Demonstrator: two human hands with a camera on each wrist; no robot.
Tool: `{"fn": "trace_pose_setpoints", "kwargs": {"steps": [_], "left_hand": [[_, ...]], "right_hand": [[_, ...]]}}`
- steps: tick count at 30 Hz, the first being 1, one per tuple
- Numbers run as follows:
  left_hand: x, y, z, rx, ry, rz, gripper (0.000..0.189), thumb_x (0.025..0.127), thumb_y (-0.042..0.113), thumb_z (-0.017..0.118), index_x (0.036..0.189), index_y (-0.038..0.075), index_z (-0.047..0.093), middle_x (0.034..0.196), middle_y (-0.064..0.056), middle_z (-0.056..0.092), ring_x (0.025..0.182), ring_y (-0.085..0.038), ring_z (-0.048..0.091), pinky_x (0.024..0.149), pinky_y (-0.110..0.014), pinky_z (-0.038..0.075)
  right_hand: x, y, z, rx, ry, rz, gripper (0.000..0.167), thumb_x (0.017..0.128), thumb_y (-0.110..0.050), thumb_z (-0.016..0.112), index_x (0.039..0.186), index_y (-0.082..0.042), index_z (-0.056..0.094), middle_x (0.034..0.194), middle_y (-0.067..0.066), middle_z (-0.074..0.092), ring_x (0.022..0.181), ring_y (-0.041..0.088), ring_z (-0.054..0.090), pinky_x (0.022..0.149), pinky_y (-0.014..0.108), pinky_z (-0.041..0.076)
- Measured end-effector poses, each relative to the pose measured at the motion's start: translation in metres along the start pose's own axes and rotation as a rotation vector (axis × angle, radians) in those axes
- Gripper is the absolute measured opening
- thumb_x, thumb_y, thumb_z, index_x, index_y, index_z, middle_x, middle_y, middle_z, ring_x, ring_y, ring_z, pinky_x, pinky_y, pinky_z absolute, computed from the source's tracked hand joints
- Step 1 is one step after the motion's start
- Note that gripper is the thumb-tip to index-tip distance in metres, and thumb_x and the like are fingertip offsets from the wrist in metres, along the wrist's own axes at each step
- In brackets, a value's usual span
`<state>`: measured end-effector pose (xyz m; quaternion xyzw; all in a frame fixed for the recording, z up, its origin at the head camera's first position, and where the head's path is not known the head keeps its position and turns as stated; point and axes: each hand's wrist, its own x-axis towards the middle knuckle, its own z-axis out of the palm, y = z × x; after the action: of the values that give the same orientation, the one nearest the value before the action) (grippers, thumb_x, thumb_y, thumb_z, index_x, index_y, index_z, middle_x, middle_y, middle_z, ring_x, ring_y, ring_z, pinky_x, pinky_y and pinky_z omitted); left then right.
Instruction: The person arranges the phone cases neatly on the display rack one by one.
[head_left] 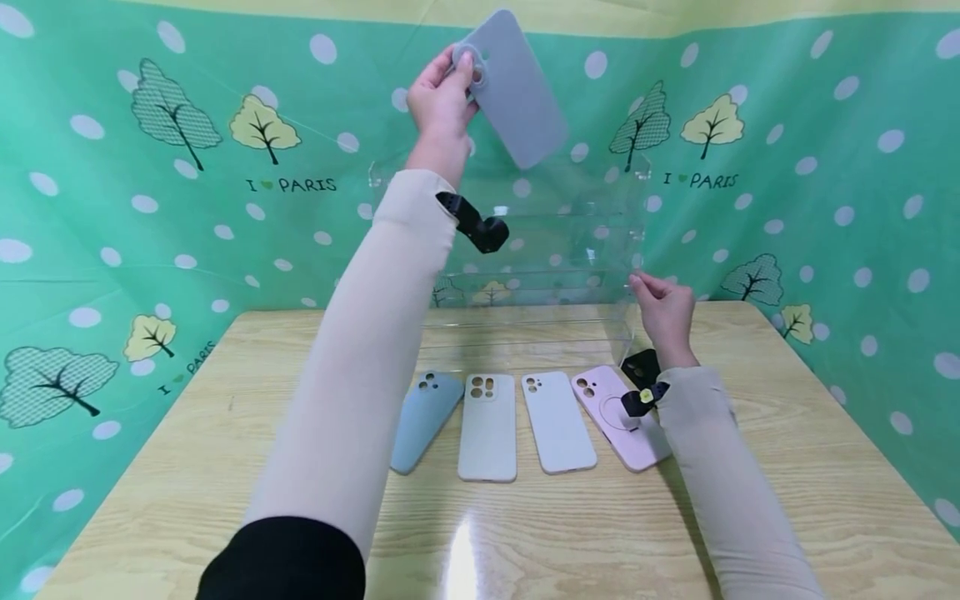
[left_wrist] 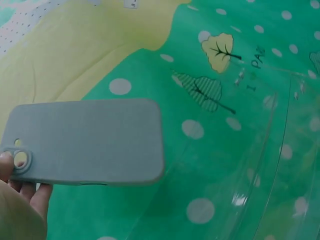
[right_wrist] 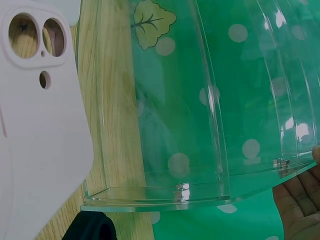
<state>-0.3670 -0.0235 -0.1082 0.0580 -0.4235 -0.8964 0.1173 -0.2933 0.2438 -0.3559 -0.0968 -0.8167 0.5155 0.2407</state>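
Note:
High in front of the backdrop, my left hand grips a grey-blue phone case by the corner with the camera cut-out, thumb on the ring. The case tilts in the head view, its back towards me; the left wrist view shows its plain back. Lower right, my right hand pinches the side edge of a clear tiered acrylic rack. In the right wrist view, the thumb and fingers hold the rack's side panel at its edge.
Before the rack lie a blue phone case, a cream one, a white one and a pink one with a ring mark. A black item lies partly hidden behind my right wrist. A patterned green cloth surrounds the wooden table.

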Motion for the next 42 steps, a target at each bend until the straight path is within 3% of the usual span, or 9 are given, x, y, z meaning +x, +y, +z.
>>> {"fn": "trace_pose_setpoints", "kwargs": {"steps": [5,10,18,28,35,42], "left_hand": [[0.001,-0.010,0.007,-0.161,0.041,0.018,0.018,0.081,0.003,0.069,0.096,0.012,0.073,0.086,-0.001,0.072,0.076,-0.010,0.067,0.073,-0.025,0.057],[0.002,-0.023,0.007,-0.192,0.019,0.033,0.023,0.082,0.002,0.069,0.102,0.011,0.072,0.091,-0.001,0.072,0.079,-0.010,0.067,0.075,-0.024,0.056],[0.002,-0.035,0.008,0.015,-0.040,0.034,0.025,0.082,0.005,0.070,0.104,0.016,0.072,0.096,0.005,0.072,0.079,-0.004,0.066,0.070,-0.018,0.055],[0.000,-0.045,0.006,0.152,-0.121,-0.016,0.027,0.085,0.012,0.068,0.110,0.022,0.070,0.098,0.009,0.071,0.081,-0.003,0.065,0.073,-0.016,0.053],[0.003,-0.048,-0.001,0.359,-0.201,-0.025,0.031,0.087,0.015,0.066,0.117,0.024,0.067,0.103,0.010,0.071,0.086,-0.003,0.064,0.073,-0.015,0.051],[0.000,-0.053,0.007,0.544,-0.262,-0.018,0.033,0.089,0.018,0.064,0.121,0.024,0.064,0.107,0.009,0.069,0.089,-0.002,0.063,0.076,-0.011,0.048]], "right_hand": [[-0.002,-0.001,0.002,0.010,-0.002,0.003,0.039,0.091,-0.038,0.059,0.118,-0.011,0.064,0.120,0.008,0.064,0.105,0.017,0.061,0.089,0.027,0.053],[-0.005,-0.003,0.003,0.018,-0.007,0.005,0.039,0.091,-0.038,0.059,0.118,-0.010,0.064,0.120,0.008,0.064,0.106,0.018,0.061,0.090,0.029,0.052],[-0.007,-0.004,0.006,0.024,0.001,0.020,0.039,0.091,-0.038,0.059,0.118,-0.012,0.065,0.119,0.008,0.065,0.103,0.016,0.061,0.087,0.026,0.053],[-0.011,-0.004,0.007,0.041,0.021,0.034,0.037,0.091,-0.037,0.060,0.118,-0.012,0.066,0.119,0.007,0.065,0.104,0.015,0.061,0.087,0.026,0.053],[-0.013,-0.008,0.009,0.043,0.050,0.043,0.036,0.090,-0.036,0.061,0.116,-0.012,0.066,0.117,0.008,0.066,0.100,0.013,0.062,0.081,0.019,0.053],[-0.013,-0.006,0.010,0.064,0.058,0.024,0.035,0.090,-0.034,0.062,0.115,-0.010,0.067,0.115,0.008,0.067,0.100,0.012,0.063,0.079,0.017,0.052]]}}
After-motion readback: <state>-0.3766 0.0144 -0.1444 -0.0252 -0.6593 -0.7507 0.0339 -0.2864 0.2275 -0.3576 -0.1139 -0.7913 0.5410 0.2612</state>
